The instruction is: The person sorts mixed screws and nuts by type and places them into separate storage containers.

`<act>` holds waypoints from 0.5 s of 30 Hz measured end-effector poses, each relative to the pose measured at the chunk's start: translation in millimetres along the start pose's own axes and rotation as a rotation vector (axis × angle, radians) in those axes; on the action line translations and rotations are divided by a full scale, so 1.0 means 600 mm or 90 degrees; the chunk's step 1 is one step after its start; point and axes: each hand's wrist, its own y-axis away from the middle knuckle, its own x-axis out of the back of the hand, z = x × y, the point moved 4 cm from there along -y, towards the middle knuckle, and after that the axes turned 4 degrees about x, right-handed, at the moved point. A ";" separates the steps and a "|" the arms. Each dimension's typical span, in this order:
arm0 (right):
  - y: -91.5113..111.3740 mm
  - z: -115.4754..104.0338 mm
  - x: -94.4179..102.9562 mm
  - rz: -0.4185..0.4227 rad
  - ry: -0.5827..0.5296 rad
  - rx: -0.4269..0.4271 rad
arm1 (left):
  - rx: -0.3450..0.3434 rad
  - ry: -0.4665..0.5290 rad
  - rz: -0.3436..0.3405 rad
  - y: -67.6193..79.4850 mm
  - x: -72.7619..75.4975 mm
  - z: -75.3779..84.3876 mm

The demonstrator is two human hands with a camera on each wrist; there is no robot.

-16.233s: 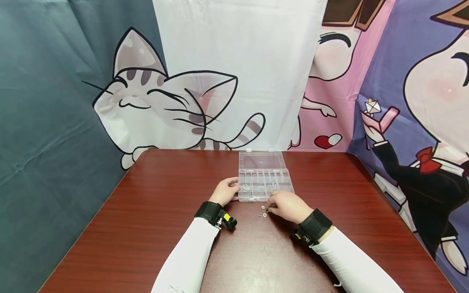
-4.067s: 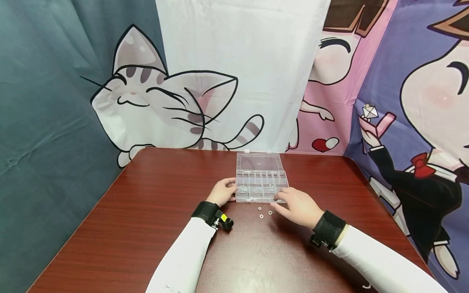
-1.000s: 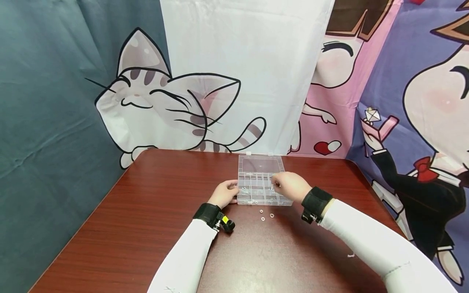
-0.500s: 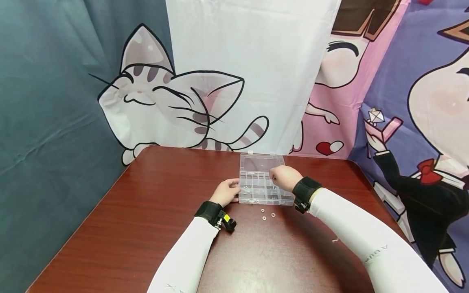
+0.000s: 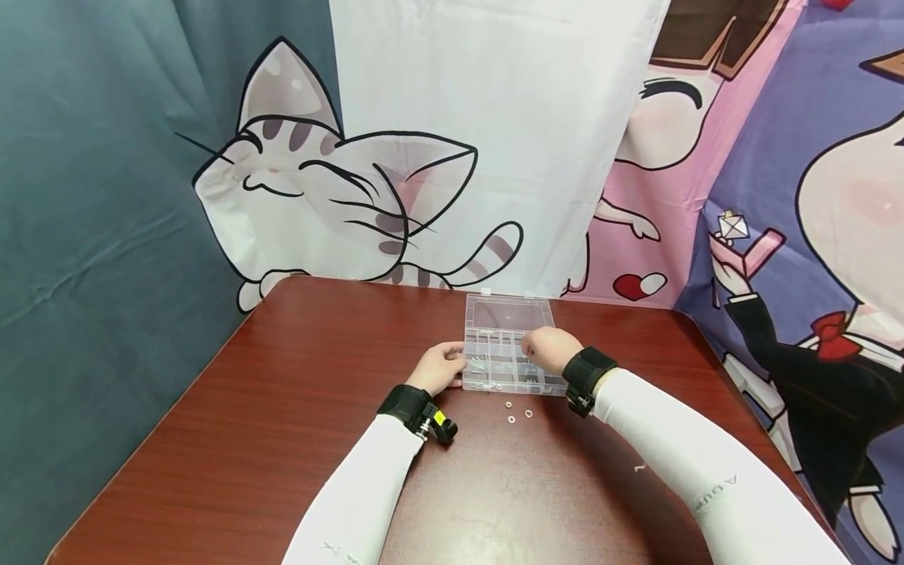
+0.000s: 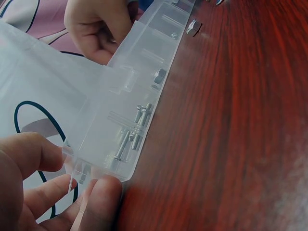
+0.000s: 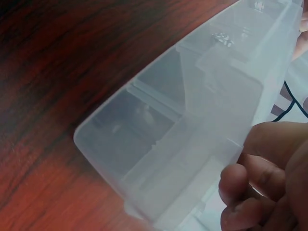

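A clear plastic compartment box (image 5: 494, 389) lies on the table with its lid (image 5: 508, 315) folded back. My left hand (image 5: 436, 367) grips the box's left end; in the left wrist view, thumb and fingers pinch its corner. Several screws (image 6: 129, 137) and a nut (image 6: 160, 75) show through the front wall there. Over the right rear compartments hovers my right hand (image 5: 552, 349), fingers curled. In the right wrist view its fingertips (image 7: 234, 183) come close together beside the box, and whether something small sits between them is hidden. Small metal pieces (image 7: 223, 39) lie in another compartment.
Three small pale rings (image 5: 529, 413) lie on the brown table (image 5: 304, 439) in front of the box. A cloth backdrop with cartoon figures (image 5: 297, 180) hangs behind the table's far edge. Both wrists carry black straps with cameras (image 5: 443, 428).
My right hand has gone from the small parts in front of the box to its rear compartments, rising toward the lid and dipping slightly back. The left hand keeps its hold on the box.
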 end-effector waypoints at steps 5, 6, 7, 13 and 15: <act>0.006 -0.009 0.008 0.000 0.000 -0.001 | 0.001 -0.002 0.002 -0.002 0.001 0.002; 0.006 -0.010 0.010 0.000 0.000 -0.001 | 0.001 -0.003 0.003 -0.003 0.001 0.002; 0.006 -0.011 0.011 -0.002 0.000 -0.001 | 0.000 -0.004 0.004 -0.005 0.002 0.001; 0.003 -0.005 0.001 -0.026 0.004 -0.002 | 0.000 -0.010 0.000 -0.007 0.002 -0.003; 0.002 0.000 -0.005 -0.029 0.002 -0.004 | 0.001 -0.012 -0.003 -0.006 0.001 -0.004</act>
